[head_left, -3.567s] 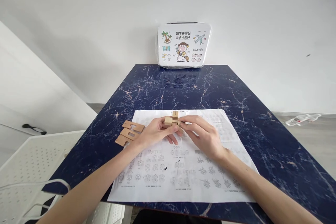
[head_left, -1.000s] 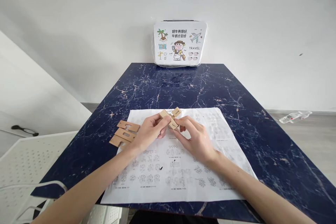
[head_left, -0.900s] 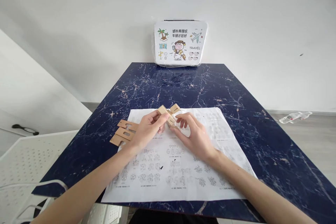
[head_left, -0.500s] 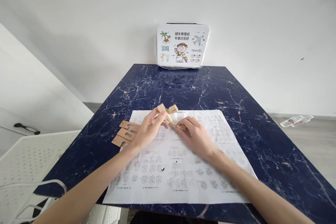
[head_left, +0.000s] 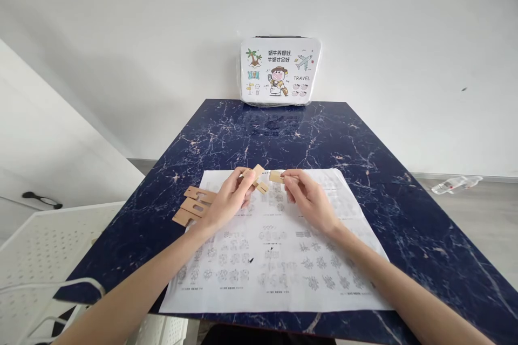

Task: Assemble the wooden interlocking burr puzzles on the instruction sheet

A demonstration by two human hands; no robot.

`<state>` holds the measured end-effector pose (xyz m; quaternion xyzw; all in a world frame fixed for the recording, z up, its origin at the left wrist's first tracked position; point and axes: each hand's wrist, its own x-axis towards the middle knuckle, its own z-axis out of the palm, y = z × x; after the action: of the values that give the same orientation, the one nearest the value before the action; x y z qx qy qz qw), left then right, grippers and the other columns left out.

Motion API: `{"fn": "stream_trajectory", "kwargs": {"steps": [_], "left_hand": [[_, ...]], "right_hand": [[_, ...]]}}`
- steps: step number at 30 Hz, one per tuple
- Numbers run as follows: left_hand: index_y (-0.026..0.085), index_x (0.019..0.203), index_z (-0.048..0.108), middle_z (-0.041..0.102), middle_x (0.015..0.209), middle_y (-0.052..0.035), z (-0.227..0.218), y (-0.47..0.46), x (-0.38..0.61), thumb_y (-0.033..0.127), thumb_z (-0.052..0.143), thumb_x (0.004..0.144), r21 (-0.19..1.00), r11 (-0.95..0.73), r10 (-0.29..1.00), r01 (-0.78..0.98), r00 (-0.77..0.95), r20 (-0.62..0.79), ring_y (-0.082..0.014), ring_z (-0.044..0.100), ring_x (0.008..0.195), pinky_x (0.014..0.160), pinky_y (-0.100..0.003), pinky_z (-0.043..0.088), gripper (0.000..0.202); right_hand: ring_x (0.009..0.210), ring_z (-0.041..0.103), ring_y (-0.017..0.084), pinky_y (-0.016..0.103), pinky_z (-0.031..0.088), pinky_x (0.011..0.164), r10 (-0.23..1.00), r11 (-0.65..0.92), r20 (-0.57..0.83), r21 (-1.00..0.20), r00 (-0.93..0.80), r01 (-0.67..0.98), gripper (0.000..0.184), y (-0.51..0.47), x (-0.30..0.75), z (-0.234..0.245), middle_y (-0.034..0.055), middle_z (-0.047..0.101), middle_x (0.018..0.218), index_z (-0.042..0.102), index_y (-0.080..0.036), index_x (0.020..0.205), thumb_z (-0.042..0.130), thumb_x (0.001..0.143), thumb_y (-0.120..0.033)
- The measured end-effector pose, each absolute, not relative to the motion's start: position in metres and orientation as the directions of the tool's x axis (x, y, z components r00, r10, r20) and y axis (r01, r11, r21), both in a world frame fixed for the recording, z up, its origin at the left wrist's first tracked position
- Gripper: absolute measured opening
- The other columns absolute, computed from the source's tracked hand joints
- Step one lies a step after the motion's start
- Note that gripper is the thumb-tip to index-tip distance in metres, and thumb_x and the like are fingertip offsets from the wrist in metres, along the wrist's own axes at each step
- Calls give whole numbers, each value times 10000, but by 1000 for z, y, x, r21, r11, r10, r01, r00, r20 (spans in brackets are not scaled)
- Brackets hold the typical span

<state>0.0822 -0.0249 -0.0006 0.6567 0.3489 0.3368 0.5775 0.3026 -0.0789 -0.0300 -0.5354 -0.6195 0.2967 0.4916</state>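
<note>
In the head view, the left hand (head_left: 232,192) is closed in a pinch on a pair of crossed pale wooden bars (head_left: 259,171), thumb on top and fingers curled beneath. One bar slants up and away to the right; the other points down to the right and bears a short dark mark near its end. The right hand (head_left: 309,194) grips a small, pale, rectangular wooden block (head_left: 276,177) between thumb and fingers, its free end toward the left hand. Whether that block is notched cannot be told, since the fingers cover part of it.

To handle these well, I would keep the left pinch firm enough that the crossed bars do not slip or twist, turn the block to check its faces, and line it up squarely before using any pressure.

The crossed bars and the block are held near each other but apart, between the two hands, above the far part of a white paper sheet printed with grey diagrams (head_left: 271,302). Three flat brown wooden pieces with cut-outs (head_left: 189,204) lie just beside the left hand, on its outer side, at the sheet's left edge.
</note>
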Motion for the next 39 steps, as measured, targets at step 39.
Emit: {"fn": "stream_trajectory", "kwargs": {"steps": [39], "left_hand": [[241,1360,561,377,612,67,-5,-30,80,520,385,1124,864,-382,764,328,638,95,-125,299,485,478,-262,230,406]], "right_hand": [[816,748,202,344,598,719,833,517,516,-601,-197,610,251,-91,299,-36,90,786,1125,650,-246,1278,468,1123,-325]]}}
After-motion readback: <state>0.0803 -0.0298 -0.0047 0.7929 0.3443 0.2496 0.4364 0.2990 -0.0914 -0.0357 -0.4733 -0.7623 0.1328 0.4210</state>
